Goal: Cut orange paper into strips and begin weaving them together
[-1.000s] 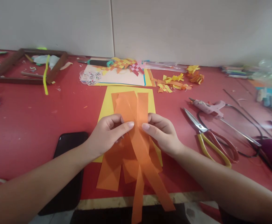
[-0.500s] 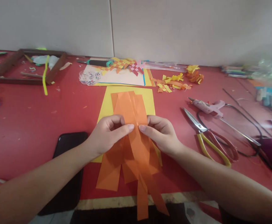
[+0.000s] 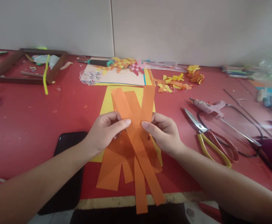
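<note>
My left hand point(image 3: 111, 128) pinches one orange paper strip point(image 3: 121, 101) between thumb and fingers. A second orange paper strip point(image 3: 148, 99) is pinched in my right hand point(image 3: 162, 132). The two held strips cross below my thumbs, and their lower ends hang toward the table's front edge. Beneath them, more orange strips point(image 3: 110, 169) lie fanned out over a yellow sheet point(image 3: 106, 104). Parts of these lower strips are hidden by my hands and the held pair.
A black phone point(image 3: 68, 168) lies at the left. Scissors point(image 3: 207, 133) and a pink glue gun point(image 3: 208, 107) with its cord are at the right. Woven paper pieces point(image 3: 123, 63), paper scraps point(image 3: 173, 82) and a box cutter point(image 3: 100, 63) lie at the back, a wooden frame point(image 3: 19, 80) back left.
The upper ends of the two held strips have spread apart, the left one leaning left and the right one standing to the right. Their lower ends have risen slightly.
</note>
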A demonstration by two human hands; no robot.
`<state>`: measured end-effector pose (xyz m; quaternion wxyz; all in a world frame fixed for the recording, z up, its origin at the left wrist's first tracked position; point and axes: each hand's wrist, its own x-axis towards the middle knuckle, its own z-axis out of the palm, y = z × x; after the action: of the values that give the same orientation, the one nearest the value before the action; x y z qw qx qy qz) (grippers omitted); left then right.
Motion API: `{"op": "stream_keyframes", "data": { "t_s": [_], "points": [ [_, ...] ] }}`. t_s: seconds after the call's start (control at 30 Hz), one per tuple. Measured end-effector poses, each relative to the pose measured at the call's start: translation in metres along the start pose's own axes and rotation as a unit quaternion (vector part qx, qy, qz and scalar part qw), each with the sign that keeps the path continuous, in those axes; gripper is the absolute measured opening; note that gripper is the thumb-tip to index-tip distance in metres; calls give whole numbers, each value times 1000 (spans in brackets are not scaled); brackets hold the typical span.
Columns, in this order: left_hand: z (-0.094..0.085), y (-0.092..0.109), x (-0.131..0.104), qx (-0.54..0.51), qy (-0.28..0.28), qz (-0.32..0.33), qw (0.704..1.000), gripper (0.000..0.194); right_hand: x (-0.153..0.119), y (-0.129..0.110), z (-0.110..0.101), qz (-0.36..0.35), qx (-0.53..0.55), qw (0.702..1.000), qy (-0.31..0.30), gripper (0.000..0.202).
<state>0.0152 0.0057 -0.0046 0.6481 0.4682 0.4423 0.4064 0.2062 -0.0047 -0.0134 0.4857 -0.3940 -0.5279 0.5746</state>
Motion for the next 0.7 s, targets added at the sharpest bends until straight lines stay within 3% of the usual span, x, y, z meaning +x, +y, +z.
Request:
{"op": "stream_keyframes", "data": {
  "t_s": [0.27,0.4,0.5,0.7],
  "points": [
    [0,2,1,42,17,-18,999,39,3,0,-5,45,38,997,47,31],
    [1,3,1,80,3,-50,995,37,15,-6,-11,66,108,987,95,30],
    [1,2,2,104,-4,-68,992,37,26,-9,-21,119,173,971,113,33],
    [0,1,4,112,5,-95,989,36,26,-10,-39,171,268,948,4,23]
  ]
}}
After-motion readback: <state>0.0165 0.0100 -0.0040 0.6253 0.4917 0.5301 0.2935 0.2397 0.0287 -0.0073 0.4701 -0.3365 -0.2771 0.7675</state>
